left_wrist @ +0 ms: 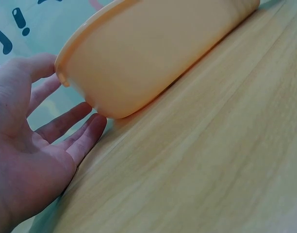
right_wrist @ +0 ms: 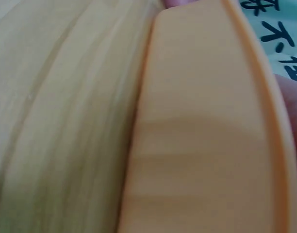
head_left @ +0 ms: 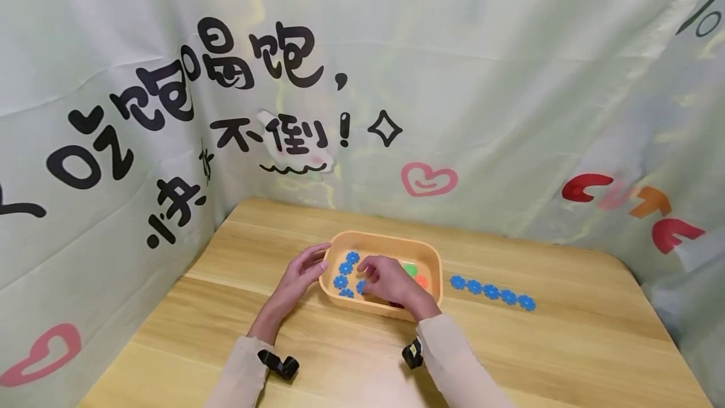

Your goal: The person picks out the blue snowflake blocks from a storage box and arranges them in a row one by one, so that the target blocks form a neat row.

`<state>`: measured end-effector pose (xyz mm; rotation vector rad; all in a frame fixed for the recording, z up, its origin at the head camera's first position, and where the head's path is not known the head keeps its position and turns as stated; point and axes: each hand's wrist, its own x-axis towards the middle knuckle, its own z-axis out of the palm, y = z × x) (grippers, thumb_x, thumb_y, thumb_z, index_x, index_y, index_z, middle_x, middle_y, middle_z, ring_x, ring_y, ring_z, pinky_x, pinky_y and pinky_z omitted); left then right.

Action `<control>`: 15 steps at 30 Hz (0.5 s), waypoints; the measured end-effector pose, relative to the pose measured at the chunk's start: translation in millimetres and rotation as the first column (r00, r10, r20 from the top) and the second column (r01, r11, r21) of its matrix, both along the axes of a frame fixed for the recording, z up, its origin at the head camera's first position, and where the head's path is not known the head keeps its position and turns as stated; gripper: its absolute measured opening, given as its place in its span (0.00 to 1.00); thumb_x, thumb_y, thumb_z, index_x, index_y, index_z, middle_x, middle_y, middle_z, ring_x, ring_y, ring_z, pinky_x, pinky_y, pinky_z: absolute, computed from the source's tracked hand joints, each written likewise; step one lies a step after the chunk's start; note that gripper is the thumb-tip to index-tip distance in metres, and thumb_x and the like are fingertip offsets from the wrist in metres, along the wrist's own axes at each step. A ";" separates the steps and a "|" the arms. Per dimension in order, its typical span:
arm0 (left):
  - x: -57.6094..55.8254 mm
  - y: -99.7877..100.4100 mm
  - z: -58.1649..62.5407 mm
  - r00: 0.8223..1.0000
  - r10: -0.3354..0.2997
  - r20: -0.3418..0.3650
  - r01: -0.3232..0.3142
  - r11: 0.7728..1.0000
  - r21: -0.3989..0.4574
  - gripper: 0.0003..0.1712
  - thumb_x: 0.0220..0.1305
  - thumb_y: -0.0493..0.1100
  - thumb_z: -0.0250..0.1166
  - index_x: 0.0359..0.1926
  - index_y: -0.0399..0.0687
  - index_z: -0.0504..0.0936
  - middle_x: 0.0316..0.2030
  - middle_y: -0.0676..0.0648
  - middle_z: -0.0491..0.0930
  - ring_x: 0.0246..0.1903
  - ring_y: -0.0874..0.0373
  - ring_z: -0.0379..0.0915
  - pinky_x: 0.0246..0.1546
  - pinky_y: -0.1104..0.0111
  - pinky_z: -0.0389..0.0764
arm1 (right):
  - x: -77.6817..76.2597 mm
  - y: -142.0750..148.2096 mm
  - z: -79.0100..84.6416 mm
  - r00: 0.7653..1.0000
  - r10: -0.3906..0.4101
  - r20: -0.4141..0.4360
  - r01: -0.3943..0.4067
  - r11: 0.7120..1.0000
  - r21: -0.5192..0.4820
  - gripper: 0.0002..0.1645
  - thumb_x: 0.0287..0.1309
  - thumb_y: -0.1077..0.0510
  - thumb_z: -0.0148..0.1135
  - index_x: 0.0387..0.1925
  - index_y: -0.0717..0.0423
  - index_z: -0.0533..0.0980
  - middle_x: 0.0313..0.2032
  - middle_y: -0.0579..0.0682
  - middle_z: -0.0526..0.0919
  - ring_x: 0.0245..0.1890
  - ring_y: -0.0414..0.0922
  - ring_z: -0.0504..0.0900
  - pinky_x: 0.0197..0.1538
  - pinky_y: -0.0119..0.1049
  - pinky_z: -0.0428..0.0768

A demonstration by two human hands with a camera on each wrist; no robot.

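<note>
An orange plastic tub (head_left: 385,241) stands on the table, holding blue, green and orange-red flower-shaped discs. My left hand (head_left: 303,269) touches the tub's left end with its fingers extended. In the left wrist view, the thumb meets the rim and fingertips lie against or close to the wall. My right hand (head_left: 387,279) reaches inside the tub, fingers bent and apart. A blue notched disc (head_left: 361,287) lies by its fingertips; contact cannot be made out. Several blue discs (head_left: 340,282) line the tub's left side. A green disc (head_left: 410,269) and an orange-red disc (head_left: 420,281) are partly behind the right hand.
Right of the tub, a row of several blue discs (head_left: 491,291) slants across the wooden table (head_left: 566,345). A printed curtain (head_left: 481,112) hangs behind and around the table. Dark camera mounts (head_left: 279,365) are on both wrists.
</note>
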<state>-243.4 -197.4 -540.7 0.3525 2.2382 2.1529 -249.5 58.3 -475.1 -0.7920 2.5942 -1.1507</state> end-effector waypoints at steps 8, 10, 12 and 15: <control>-0.5 4.6 2.0 1.000 -0.005 0.005 0.005 1.000 -0.023 0.25 0.76 0.47 0.62 0.70 0.54 0.74 0.68 0.40 0.72 0.65 0.43 0.71 0.60 0.58 0.80 | 0.0 1.4 -12.1 0.999 0.007 -0.045 -0.006 0.999 0.034 0.12 0.52 0.72 0.72 0.40 0.65 0.83 0.36 0.55 0.83 0.36 0.47 0.80 0.43 0.41 0.83; -0.5 3.8 1.4 1.000 0.004 0.001 -0.004 1.000 -0.025 0.25 0.76 0.47 0.62 0.70 0.54 0.74 0.68 0.40 0.72 0.65 0.43 0.70 0.60 0.58 0.80 | -0.5 0.3 -12.8 0.998 0.015 -0.056 -0.013 0.999 0.033 0.12 0.52 0.72 0.72 0.40 0.65 0.83 0.36 0.55 0.83 0.36 0.46 0.80 0.43 0.41 0.83; -0.5 2.8 0.4 1.000 0.009 -0.002 -0.009 1.000 -0.021 0.25 0.76 0.47 0.62 0.70 0.53 0.74 0.68 0.40 0.72 0.65 0.42 0.71 0.59 0.58 0.80 | -0.5 -0.8 -13.1 0.998 0.018 -0.055 -0.016 0.999 0.033 0.12 0.52 0.71 0.72 0.40 0.65 0.82 0.36 0.55 0.83 0.35 0.45 0.79 0.43 0.40 0.83; -1.0 2.0 -1.6 1.000 -0.002 -0.009 0.002 1.000 -0.008 0.26 0.76 0.46 0.62 0.71 0.49 0.73 0.68 0.39 0.72 0.65 0.42 0.71 0.59 0.59 0.80 | 0.3 -1.3 -14.0 0.999 0.010 -0.041 -0.009 1.000 0.022 0.12 0.51 0.72 0.72 0.39 0.63 0.80 0.35 0.55 0.82 0.34 0.45 0.78 0.40 0.39 0.82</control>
